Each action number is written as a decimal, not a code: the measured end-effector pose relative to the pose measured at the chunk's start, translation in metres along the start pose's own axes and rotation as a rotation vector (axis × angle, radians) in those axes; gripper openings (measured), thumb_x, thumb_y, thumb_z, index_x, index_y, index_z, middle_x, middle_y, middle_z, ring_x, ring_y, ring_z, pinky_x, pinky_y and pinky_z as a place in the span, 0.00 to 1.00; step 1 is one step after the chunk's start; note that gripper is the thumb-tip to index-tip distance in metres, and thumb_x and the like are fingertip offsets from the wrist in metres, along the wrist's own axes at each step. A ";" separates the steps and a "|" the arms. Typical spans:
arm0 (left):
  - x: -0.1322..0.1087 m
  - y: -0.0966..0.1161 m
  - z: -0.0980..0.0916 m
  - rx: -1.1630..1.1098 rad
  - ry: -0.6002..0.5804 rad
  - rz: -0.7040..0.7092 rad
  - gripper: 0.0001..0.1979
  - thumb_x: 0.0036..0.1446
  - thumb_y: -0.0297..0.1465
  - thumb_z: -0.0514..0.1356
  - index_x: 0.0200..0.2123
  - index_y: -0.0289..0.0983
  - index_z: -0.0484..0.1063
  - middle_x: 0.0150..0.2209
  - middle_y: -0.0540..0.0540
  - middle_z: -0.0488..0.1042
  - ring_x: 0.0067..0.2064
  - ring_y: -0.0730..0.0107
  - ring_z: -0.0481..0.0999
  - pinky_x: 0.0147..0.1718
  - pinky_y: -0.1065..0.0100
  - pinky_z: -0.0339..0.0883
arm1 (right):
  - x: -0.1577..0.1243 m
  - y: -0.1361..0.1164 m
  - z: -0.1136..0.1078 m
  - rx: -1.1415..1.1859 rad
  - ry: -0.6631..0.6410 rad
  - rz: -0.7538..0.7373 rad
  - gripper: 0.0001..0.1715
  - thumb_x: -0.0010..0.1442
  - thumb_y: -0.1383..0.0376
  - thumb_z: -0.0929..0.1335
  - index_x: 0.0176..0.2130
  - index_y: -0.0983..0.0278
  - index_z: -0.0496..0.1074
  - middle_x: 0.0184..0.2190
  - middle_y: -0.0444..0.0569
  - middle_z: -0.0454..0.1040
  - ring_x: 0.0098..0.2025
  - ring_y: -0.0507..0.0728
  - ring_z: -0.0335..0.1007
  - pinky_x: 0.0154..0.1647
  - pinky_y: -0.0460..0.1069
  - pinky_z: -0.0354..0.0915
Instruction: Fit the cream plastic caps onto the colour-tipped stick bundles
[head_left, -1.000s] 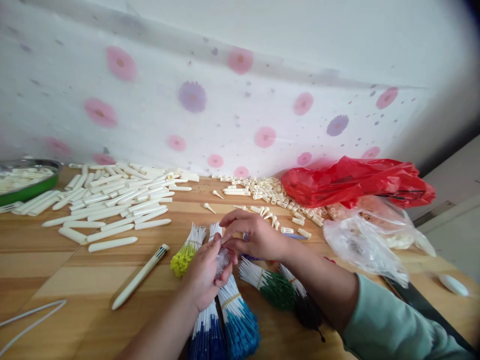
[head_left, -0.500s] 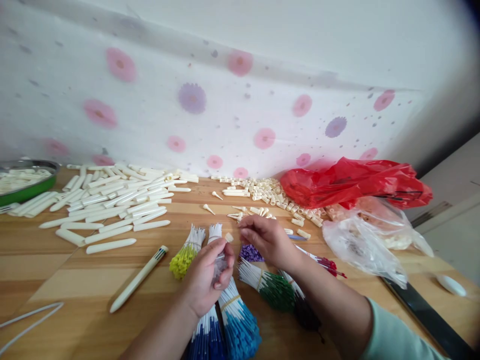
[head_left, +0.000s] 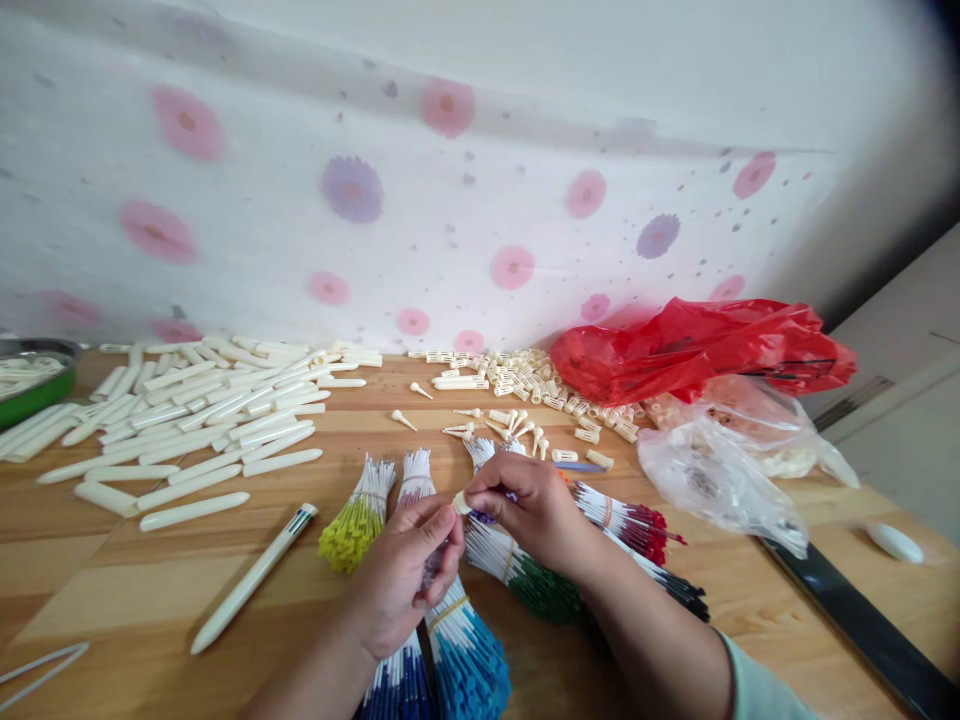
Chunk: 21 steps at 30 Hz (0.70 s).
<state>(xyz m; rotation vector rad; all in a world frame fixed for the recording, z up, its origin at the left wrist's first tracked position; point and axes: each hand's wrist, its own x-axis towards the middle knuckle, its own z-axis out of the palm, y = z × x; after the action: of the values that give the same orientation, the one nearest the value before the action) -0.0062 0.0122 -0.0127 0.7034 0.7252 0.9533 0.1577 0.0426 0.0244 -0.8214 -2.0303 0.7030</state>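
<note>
Left hand [head_left: 412,570]: curled, thumb and index pinched on a small cream plastic piece [head_left: 460,502]; other fingers wrapped round a clear, crinkly bunch [head_left: 433,567], exact nature unclear. Right hand [head_left: 525,500]: fingers bent, thumb and index tips together at the same piece, pinching its far side. So piece sits between the two hands' fingertips, above the wooden tabletop [head_left: 337,620].

Under/beside left hand: bundle of thin white sticks with light-blue ends [head_left: 469,655], banded; dark-blue-ended bundle [head_left: 399,685] next to it. Just left of left hand: yellow-ended bundle [head_left: 352,530]. Farther left: thick cream plastic pen [head_left: 255,580], lying slanted. Beyond it, large pile of cream tapered plastic tubes [head_left: 210,410].

Below right hand: green-ended bundle [head_left: 544,590], partly covered. Right of right hand: red-ended bundle [head_left: 634,528]. Beyond right hand: small cream peg-shaped parts [head_left: 517,422], then heap of short slotted cream cylinders [head_left: 525,372]; shiny red plastic bag [head_left: 705,350] farther right.
</note>
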 end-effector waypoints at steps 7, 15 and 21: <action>0.001 -0.005 0.003 0.067 0.075 -0.007 0.18 0.50 0.44 0.61 0.23 0.34 0.65 0.13 0.54 0.61 0.11 0.84 0.54 0.11 0.78 0.36 | -0.006 0.003 0.010 -0.344 0.021 0.082 0.19 0.64 0.60 0.59 0.24 0.64 0.63 0.23 0.46 0.65 0.25 0.51 0.60 0.27 0.45 0.57; -0.002 -0.003 0.003 0.067 0.065 -0.028 0.18 0.51 0.43 0.61 0.22 0.35 0.65 0.14 0.54 0.62 0.12 0.84 0.55 0.12 0.78 0.38 | -0.007 -0.005 0.006 -0.210 -0.029 0.060 0.11 0.63 0.65 0.60 0.29 0.64 0.63 0.26 0.46 0.67 0.28 0.50 0.62 0.30 0.44 0.59; -0.003 -0.007 0.004 0.029 0.061 -0.043 0.17 0.51 0.43 0.60 0.23 0.35 0.64 0.13 0.54 0.62 0.11 0.84 0.54 0.11 0.78 0.38 | -0.009 -0.006 0.006 -0.289 -0.009 0.021 0.13 0.64 0.63 0.60 0.28 0.63 0.65 0.26 0.47 0.67 0.28 0.51 0.62 0.29 0.44 0.58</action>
<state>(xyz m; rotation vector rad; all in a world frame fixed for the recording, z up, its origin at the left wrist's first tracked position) -0.0012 0.0060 -0.0150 0.6837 0.8065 0.9299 0.1551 0.0312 0.0215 -1.0066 -2.1641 0.4293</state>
